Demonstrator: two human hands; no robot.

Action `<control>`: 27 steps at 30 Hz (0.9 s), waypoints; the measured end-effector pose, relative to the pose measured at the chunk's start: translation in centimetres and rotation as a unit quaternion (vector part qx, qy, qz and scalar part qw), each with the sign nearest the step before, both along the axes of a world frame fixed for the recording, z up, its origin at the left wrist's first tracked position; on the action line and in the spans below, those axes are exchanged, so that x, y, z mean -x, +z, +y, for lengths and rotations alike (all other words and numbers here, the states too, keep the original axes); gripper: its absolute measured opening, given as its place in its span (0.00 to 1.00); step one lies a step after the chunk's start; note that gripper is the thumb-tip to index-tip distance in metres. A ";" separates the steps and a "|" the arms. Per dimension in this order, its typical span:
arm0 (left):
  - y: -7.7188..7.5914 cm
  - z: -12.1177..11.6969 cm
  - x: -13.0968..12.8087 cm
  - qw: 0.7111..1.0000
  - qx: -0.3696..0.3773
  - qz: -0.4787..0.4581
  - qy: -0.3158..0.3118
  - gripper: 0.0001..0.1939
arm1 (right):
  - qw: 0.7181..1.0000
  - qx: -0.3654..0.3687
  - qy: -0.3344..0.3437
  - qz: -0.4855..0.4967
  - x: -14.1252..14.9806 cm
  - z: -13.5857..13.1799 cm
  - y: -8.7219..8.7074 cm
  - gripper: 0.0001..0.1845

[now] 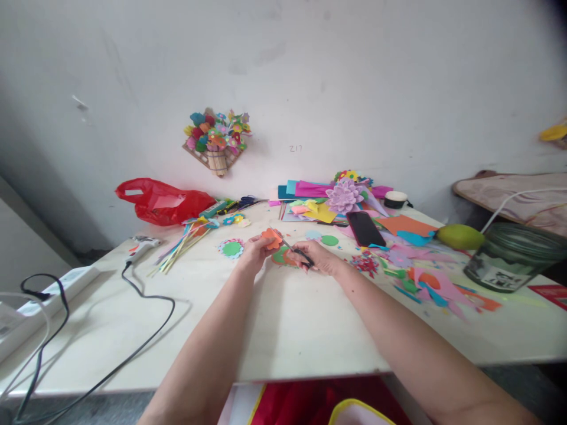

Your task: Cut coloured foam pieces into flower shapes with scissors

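Observation:
My left hand (256, 254) pinches an orange flower-shaped cutout (270, 238) above the middle of the table. In my right hand (319, 258) is a pair of scissors (303, 255) with dark handles, its blades pointing left and touching the orange cutout. Beneath my hands lies a green and orange piece (280, 256), partly hidden by them. Left of my left hand rests a green disc with a colourful scalloped edge (231, 248). Just beyond the scissors lies a plain green disc (329, 240) beside a pale blue one (313, 235).
A glue gun (142, 248) with a trailing cord and a power strip (66, 295) occupy the left side. A red plastic bag (166, 203) lies behind. To the right are a phone (365, 229), coloured scraps (436, 286) and a glass jar (509, 260).

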State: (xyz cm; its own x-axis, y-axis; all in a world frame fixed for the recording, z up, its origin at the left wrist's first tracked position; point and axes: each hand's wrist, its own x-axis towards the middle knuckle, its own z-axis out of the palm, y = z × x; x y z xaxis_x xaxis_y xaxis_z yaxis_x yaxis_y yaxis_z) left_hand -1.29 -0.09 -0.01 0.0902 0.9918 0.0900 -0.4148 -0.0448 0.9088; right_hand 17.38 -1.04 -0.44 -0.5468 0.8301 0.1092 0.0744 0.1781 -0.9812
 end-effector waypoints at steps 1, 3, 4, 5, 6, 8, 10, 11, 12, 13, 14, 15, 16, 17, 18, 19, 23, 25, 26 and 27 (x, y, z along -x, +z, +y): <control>0.0 0.0 0.0 1.000 -0.001 0.001 -0.001 0.13 | 1.000 -0.003 0.001 -0.001 0.0 0.0 0.0 0.15; 0.0 0.0 0.0 1.000 -0.003 0.002 -0.001 0.13 | 1.000 -0.006 0.004 -0.002 0.0 0.0 0.0 0.15; 0.0 0.0 0.0 1.000 -0.004 0.003 -0.001 0.13 | 1.000 -0.005 0.005 -0.002 -0.1 0.0 0.0 0.15; 0.0 0.0 0.0 1.000 -0.005 0.004 -0.001 0.13 | 1.000 -0.005 0.006 -0.003 -0.1 -0.1 0.0 0.15; 0.1 -0.1 0.0 1.000 -0.007 0.005 0.000 0.13 | 1.000 -0.006 0.006 -0.004 -0.1 -0.1 0.1 0.15; 0.2 -0.2 0.0 1.000 -0.012 0.008 0.002 0.13 | 1.000 -0.005 0.005 -0.004 -0.1 -0.1 0.1 0.15; 0.2 -0.2 -0.1 1.000 -0.015 0.014 0.001 0.14 | 1.000 -0.001 0.003 0.000 0.0 -0.1 0.1 0.15; 0.2 -0.2 0.0 1.000 -0.017 0.015 -0.001 0.14 | 1.000 0.001 0.002 0.002 0.0 -0.1 0.1 0.15; 0.1 -0.1 0.0 1.000 -0.017 0.016 -0.004 0.14 | 1.000 0.003 -0.001 0.004 0.0 -0.1 0.1 0.15; 0.1 -0.1 0.0 1.000 -0.017 0.017 -0.007 0.13 | 1.000 0.002 -0.004 0.006 0.1 -0.1 0.1 0.15; 0.1 -0.1 0.0 1.000 -0.017 0.017 -0.008 0.13 | 1.000 0.002 -0.007 0.006 0.1 -0.1 0.1 0.15; 0.0 -0.1 0.0 1.000 -0.015 0.018 -0.009 0.12 | 1.000 0.002 -0.011 0.006 0.2 -0.2 0.1 0.15; 0.0 -0.1 0.0 1.000 -0.014 0.020 -0.009 0.12 | 1.000 0.002 -0.014 0.005 0.2 -0.2 0.2 0.15; 0.0 -0.1 0.0 1.000 -0.012 0.022 -0.008 0.11 | 1.000 0.000 -0.016 0.004 0.2 -0.3 0.3 0.16; 0.0 -0.1 -0.1 1.000 -0.010 0.024 -0.008 0.11 | 1.000 -0.002 -0.018 0.003 0.2 -0.4 0.5 0.16; 0.0 -0.1 -0.1 1.000 -0.008 0.027 -0.007 0.10 | 1.000 -0.003 -0.019 0.000 0.2 -0.5 0.6 0.16; 0.0 -0.2 -0.3 0.999 -0.001 0.036 -0.005 0.08 | 0.999 0.007 -0.033 -0.013 0.3 -1.1 1.4 0.16; -0.1 -0.1 -0.4 0.999 0.000 0.035 -0.007 0.07 | 0.999 0.014 -0.038 -0.016 0.3 -1.3 1.6 0.16; -0.1 -0.1 -0.4 0.999 0.001 0.033 -0.009 0.07 | 0.999 0.014 -0.038 -0.016 0.4 -1.3 1.7 0.16; -0.1 -0.1 -0.4 0.999 0.001 0.031 -0.009 0.07 | 0.999 0.014 -0.039 -0.017 0.4 -1.3 1.7 0.16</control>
